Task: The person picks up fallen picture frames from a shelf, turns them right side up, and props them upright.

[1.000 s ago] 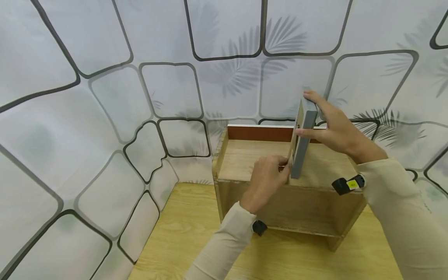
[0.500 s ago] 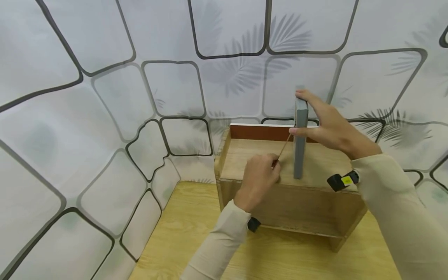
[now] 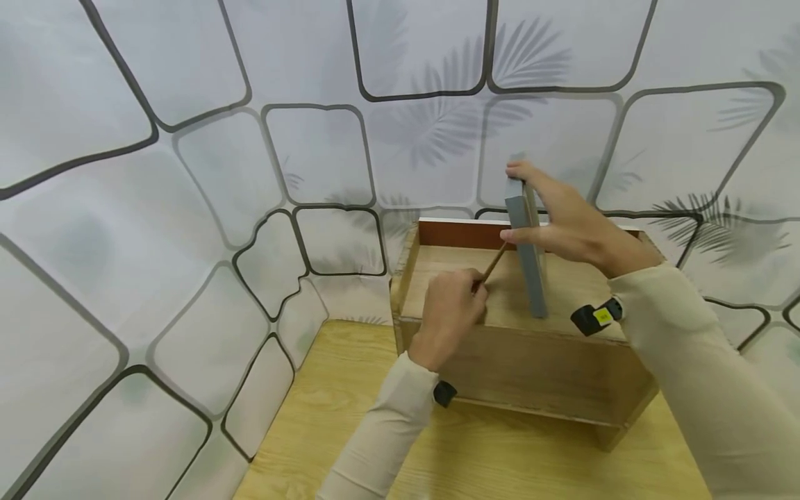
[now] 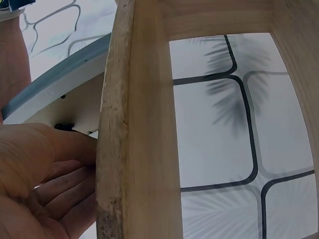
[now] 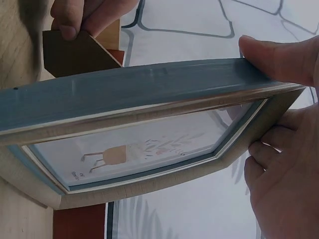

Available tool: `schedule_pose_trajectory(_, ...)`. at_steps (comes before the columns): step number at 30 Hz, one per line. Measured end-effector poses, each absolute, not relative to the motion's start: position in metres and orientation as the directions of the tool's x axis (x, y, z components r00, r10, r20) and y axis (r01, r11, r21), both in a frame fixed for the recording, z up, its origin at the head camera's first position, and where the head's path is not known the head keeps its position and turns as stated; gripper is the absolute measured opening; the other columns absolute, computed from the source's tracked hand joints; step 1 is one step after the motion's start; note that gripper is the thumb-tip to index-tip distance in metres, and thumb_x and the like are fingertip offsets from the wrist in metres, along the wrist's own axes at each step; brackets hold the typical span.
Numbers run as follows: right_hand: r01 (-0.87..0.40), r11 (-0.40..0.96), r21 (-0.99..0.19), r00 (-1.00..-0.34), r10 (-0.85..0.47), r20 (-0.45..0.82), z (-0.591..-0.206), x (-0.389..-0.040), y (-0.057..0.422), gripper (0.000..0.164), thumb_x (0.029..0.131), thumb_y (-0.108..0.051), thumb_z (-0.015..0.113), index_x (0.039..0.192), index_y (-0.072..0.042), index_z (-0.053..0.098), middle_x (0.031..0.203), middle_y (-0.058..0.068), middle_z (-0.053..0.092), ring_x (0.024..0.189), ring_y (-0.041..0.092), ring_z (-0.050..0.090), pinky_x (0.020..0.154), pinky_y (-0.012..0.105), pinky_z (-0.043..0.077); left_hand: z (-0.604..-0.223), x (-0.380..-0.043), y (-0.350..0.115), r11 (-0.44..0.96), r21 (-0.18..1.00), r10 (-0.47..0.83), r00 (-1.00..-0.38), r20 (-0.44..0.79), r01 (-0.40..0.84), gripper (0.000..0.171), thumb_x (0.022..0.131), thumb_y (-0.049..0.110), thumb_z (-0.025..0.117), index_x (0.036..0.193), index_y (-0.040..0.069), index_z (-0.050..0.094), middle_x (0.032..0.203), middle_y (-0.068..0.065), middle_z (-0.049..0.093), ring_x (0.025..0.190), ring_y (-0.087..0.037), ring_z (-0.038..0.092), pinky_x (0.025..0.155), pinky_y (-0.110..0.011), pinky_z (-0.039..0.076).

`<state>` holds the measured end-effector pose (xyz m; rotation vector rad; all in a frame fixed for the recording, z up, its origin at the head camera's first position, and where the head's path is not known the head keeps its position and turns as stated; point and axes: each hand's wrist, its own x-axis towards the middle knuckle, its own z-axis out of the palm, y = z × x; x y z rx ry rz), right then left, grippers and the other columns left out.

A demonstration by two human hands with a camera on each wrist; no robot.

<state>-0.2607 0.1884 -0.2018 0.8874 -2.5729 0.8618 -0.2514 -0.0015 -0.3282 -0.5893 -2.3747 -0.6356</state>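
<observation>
A picture frame (image 3: 531, 278) with a blue-grey outer edge stands upright, slightly tilted, over the top of a wooden shelf unit (image 3: 581, 298). My right hand (image 3: 571, 226) grips its upper part, with the thumb on the edge. In the right wrist view the frame's front (image 5: 144, 102) shows a drawing behind glass. My left hand (image 3: 446, 312) pinches the end of the thin brown stand flap (image 3: 494, 264), which angles out from the frame's back. That flap (image 5: 75, 55) appears as a brown board in the right wrist view. In the left wrist view, the shelf's wood hides the left fingertips.
The shelf unit has a reddish-brown back strip (image 3: 462, 234), a raised left side (image 3: 406, 267) and a lower compartment (image 3: 519, 368). It stands on a yellow wood-grain table (image 3: 325, 396). Patterned wall covering (image 3: 325, 153) rises close behind and at left.
The frame has turned, so its front side now faces right and its top has shifted left. The left hand has moved left, drawing the stand flap away from the frame's back.
</observation>
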Motion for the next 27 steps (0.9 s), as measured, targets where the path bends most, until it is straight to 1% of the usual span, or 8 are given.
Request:
schedule_pose_trajectory(4,-0.645,0.634,-0.427,-0.760,-0.475,0.444,-0.202,-0.262,0.185,0.089,0.086,-0.020,0.080,0.157,-0.002,0.030,0.165,0.018,0.023,0.152,0.037,0.017,0.121,0.056,0.015,-0.330,-0.253,-0.003,0.778,0.310,0.251,-0.723,0.644,0.546,0.007,0.087,0.009,0.074,0.086,0.011,0.081,0.076,0.002,0.075,0.063,-0.010,0.066,0.060,-0.027,0.054)
schedule_pose_trajectory(8,-0.638,0.639,-0.429,-0.767,-0.478,0.428,-0.202,-0.263,0.183,0.089,0.087,-0.022,0.079,0.158,-0.003,0.028,0.166,0.018,0.020,0.153,0.036,0.014,0.121,0.056,0.013,-0.330,-0.254,-0.004,0.773,0.318,0.247,-0.723,0.645,0.549,0.008,0.087,0.009,0.074,0.084,0.011,0.081,0.074,0.002,0.074,0.061,-0.009,0.063,0.060,-0.027,0.053)
schedule_pose_trajectory(15,-0.646,0.638,-0.419,-0.761,-0.497,0.417,-0.201,-0.263,0.182,0.090,0.088,-0.022,0.078,0.159,-0.004,0.026,0.167,0.016,0.017,0.154,0.035,0.011,0.121,0.056,0.012,-0.329,-0.254,-0.005,0.767,0.335,0.245,-0.732,0.636,0.547,0.007,0.088,0.008,0.074,0.085,0.010,0.081,0.076,0.001,0.075,0.064,-0.010,0.067,0.061,-0.026,0.054)
schedule_pose_trajectory(17,-0.648,0.632,-0.425,-0.760,-0.510,0.402,-0.199,-0.263,0.183,0.091,0.090,-0.025,0.077,0.160,-0.005,0.023,0.168,0.014,0.013,0.154,0.033,0.007,0.121,0.056,0.010,-0.329,-0.255,-0.005,0.768,0.331,0.250,-0.732,0.633,0.548,0.008,0.089,0.008,0.074,0.085,0.010,0.080,0.075,0.001,0.074,0.063,-0.010,0.066,0.060,-0.026,0.053)
schedule_pose_trajectory(19,-0.636,0.629,-0.447,-0.772,-0.508,0.383,-0.197,-0.262,0.185,0.091,0.092,-0.031,0.073,0.162,-0.010,0.018,0.169,0.009,0.007,0.155,0.028,0.001,0.122,0.056,0.006,-0.329,-0.254,-0.006,0.775,0.321,0.250,-0.730,0.636,0.545,0.007,0.091,0.010,0.073,0.086,0.009,0.079,0.073,0.001,0.073,0.061,-0.011,0.064,0.057,-0.027,0.052)
schedule_pose_trajectory(22,-0.619,0.603,-0.503,-0.786,-0.485,0.384,-0.193,-0.261,0.191,0.083,0.098,-0.037,0.063,0.164,-0.019,0.015,0.169,0.000,0.003,0.155,0.022,-0.003,0.121,0.058,0.001,-0.330,-0.249,-0.008,0.795,0.287,0.238,-0.709,0.663,0.535,0.009,0.093,0.014,0.073,0.094,0.008,0.078,0.077,-0.002,0.074,0.064,-0.014,0.068,0.058,-0.029,0.054)
schedule_pose_trajectory(24,-0.620,0.577,-0.531,-0.785,-0.458,0.418,-0.190,-0.262,0.195,0.074,0.102,-0.036,0.057,0.164,-0.023,0.018,0.169,-0.002,0.006,0.155,0.020,-0.001,0.121,0.059,0.000,-0.329,-0.243,-0.010,0.811,0.260,0.220,-0.684,0.695,0.525,0.015,0.093,0.018,0.073,0.101,0.006,0.079,0.083,-0.005,0.076,0.068,-0.017,0.072,0.059,-0.031,0.056)
schedule_pose_trajectory(27,-0.652,0.525,-0.547,-0.757,-0.424,0.496,-0.185,-0.268,0.202,0.062,0.105,-0.030,0.050,0.162,-0.020,0.026,0.169,0.003,0.013,0.155,0.022,0.006,0.121,0.056,0.002,-0.323,-0.233,-0.011,0.805,0.240,0.203,-0.632,0.748,0.543,0.023,0.093,0.021,0.073,0.108,0.003,0.078,0.087,-0.007,0.077,0.069,-0.019,0.073,0.060,-0.031,0.057)
